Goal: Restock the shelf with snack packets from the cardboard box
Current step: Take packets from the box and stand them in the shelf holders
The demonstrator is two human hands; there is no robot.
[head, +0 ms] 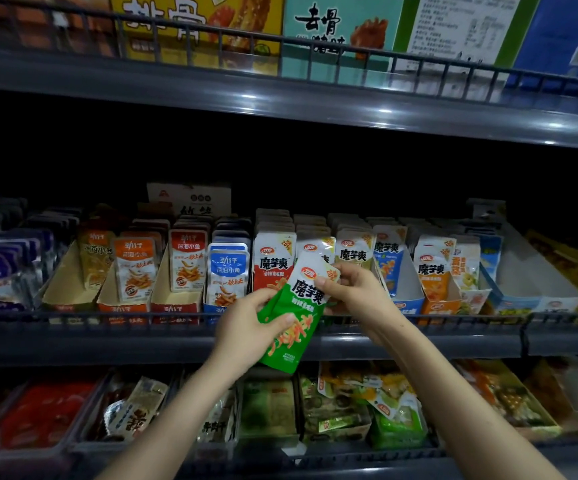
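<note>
1. The glossy green-and-white foil snack packet (298, 306) is in the air in front of the middle shelf. Both hands hold it, and it is not yet in any tray.
2. Its long axis slants. The green bottom hangs below the left grip, and the white top leans up and rightward into the right pinch, with the printed face towards the person.
3. The left hand (246, 330) is wrapped round the lower half, thumb across the front. The right hand (360, 292) pinches the top corner between thumb and fingertips, and looks the nearer to the stock.
4. Just beyond that pinch stands a row of white-topped packets (315, 245), its lower colour hidden by the held one. Left of the grip is a red-bottomed row (273, 265).
5. From here I'd judge the packet must first be stood upright, then go a short way forward. Its bottom edge must clear the dark wire rail (142, 318) running behind the left grip.
</note>
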